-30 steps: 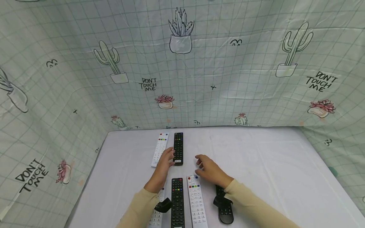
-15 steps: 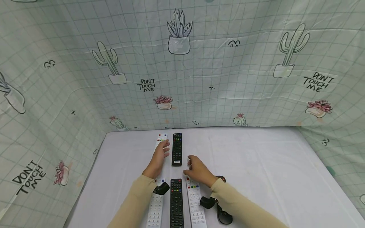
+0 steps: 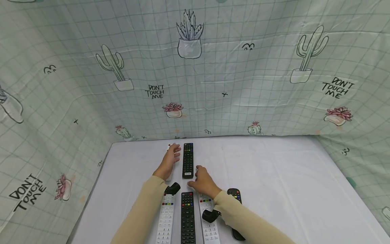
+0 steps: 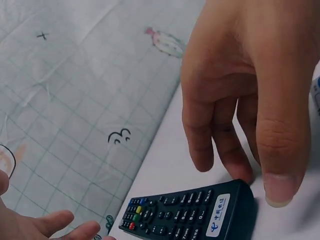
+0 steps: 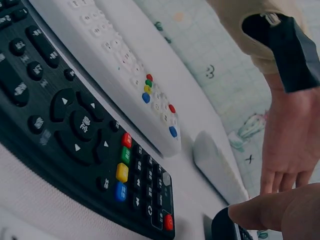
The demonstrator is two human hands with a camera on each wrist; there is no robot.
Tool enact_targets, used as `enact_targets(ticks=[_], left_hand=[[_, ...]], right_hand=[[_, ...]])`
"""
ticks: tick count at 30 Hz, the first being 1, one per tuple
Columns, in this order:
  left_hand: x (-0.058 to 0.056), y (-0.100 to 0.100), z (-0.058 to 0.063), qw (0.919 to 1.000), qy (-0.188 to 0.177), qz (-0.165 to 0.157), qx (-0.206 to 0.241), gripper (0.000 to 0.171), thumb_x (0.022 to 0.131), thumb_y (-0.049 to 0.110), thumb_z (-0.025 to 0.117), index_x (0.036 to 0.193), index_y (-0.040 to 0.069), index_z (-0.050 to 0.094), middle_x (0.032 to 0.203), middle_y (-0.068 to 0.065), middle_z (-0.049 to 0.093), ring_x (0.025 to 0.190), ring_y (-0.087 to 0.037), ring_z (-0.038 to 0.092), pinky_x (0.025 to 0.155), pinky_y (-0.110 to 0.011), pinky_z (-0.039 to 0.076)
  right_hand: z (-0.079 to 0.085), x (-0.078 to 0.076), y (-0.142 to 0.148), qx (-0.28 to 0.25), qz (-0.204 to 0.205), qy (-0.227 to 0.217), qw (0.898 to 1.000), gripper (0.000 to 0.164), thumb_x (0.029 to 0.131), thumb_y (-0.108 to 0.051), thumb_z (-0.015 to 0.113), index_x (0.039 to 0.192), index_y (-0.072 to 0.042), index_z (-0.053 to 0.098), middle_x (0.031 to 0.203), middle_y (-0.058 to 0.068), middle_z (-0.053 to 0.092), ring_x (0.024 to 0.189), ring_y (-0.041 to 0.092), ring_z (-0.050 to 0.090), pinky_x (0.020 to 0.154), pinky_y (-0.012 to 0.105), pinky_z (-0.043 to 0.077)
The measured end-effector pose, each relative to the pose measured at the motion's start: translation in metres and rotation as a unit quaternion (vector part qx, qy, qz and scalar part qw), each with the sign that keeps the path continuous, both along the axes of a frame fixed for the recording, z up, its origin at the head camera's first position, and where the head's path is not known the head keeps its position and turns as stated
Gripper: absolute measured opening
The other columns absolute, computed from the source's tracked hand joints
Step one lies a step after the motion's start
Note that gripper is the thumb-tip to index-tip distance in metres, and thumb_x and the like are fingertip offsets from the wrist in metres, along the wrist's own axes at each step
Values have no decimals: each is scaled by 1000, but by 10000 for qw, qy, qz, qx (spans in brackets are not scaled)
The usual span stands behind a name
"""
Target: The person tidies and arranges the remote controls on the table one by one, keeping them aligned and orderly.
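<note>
My left hand (image 3: 168,162) reaches over the far white remote control (image 5: 216,165), hiding most of it in the head view. Its fingers are extended and point toward the neighbouring black remote control (image 3: 188,161), a little apart from it. My right hand (image 3: 204,183) hovers near that black remote's near end, thumb and fingers spread apart with nothing between them. In the left wrist view, the right hand's fingers (image 4: 200,140) hang just above the labelled end of the remote. In the right wrist view, the right thumb (image 5: 275,210) overlaps the remote's end; contact is unclear.
Closer to me lie a white remote (image 3: 165,220), a black remote (image 3: 188,218), another white remote (image 3: 211,232) and a rounded black remote (image 3: 234,193), the last two partly under my right arm. A patterned cloth wall (image 3: 225,67) rises behind the white table (image 3: 274,176).
My left hand has moved away from the far black remote, leftward and forward over the white one. The right hand has shifted left toward the black remote's near end.
</note>
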State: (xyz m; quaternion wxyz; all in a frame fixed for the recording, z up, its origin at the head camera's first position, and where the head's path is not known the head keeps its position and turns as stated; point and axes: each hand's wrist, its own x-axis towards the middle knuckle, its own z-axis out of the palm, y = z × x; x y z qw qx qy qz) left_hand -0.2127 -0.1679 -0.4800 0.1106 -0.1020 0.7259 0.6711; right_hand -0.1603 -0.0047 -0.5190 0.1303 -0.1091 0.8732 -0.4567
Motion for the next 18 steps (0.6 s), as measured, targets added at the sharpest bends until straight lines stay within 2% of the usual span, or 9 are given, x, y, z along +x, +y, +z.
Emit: enact_targets(ticks=[5,14,18], left_hand=[[-12,1,-3,9999,-123,-93,65,68,114,40,20,162,-7,28,167,-28,30,155,-46,28,127,-54,28],[-25,1,-4,9992,-154,-354,92,68,114,40,18,163,-8,24,169,-28,25,157,-45,23,128,-54,24],[-29,1,-4,9987,-173,-474,-6,69,115,42,16,163,-6,24,169,-26,25,158,-43,22,128,-53,24]], right_hand=[[-2,-2,-6,-62,-230,-43,9997,83,87,-10,79,147,25,33,122,34,55,113,43,63,98,57,55],[-6,-4,-19,72,-587,43,9982,87,83,-13,86,145,23,37,127,36,49,111,41,59,105,57,51],[-7,-5,-22,30,-686,20,9976,90,82,-14,88,146,23,36,123,34,49,106,38,58,100,57,53]])
